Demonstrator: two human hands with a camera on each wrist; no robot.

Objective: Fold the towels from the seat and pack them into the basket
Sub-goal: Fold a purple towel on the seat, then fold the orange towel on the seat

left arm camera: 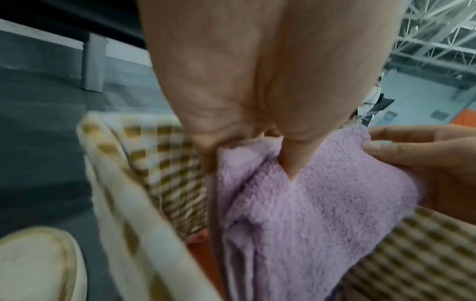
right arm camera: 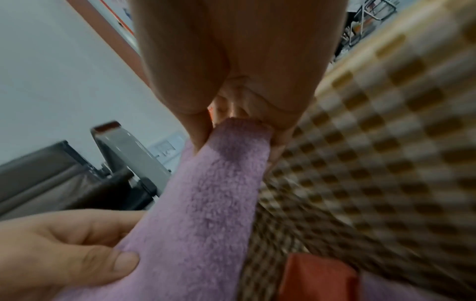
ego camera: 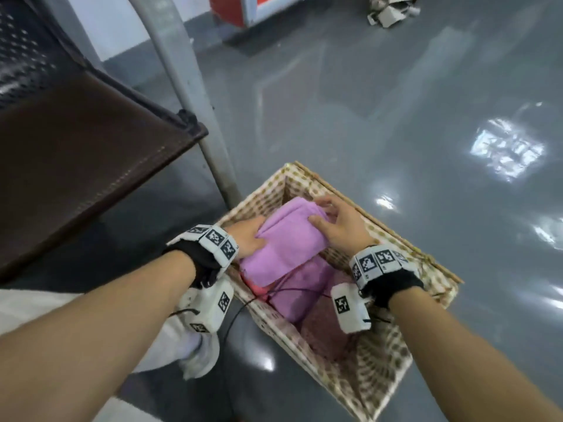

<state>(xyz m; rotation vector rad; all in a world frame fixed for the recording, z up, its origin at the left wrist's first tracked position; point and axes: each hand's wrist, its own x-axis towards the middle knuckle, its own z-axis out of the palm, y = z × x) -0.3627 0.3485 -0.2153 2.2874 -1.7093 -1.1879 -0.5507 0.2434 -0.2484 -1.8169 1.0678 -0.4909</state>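
A folded lilac towel hangs just inside the far end of the checked-lined wicker basket on the floor. My left hand grips the towel's left edge, thumb on top. My right hand grips its right edge, thumb on top and fingers curled over the far corner. Both wrist views show the same lilac towel pinched between thumb and fingers. Under it lies another folded lilac towel, and something red shows at the basket's left side. The brown seat at the left carries no towel.
A grey metal chair leg slants down just left of the basket. My white shoe stands by the basket's near left wall. Shiny grey floor spreads to the right and beyond; a red cabinet and cardboard scraps sit far off.
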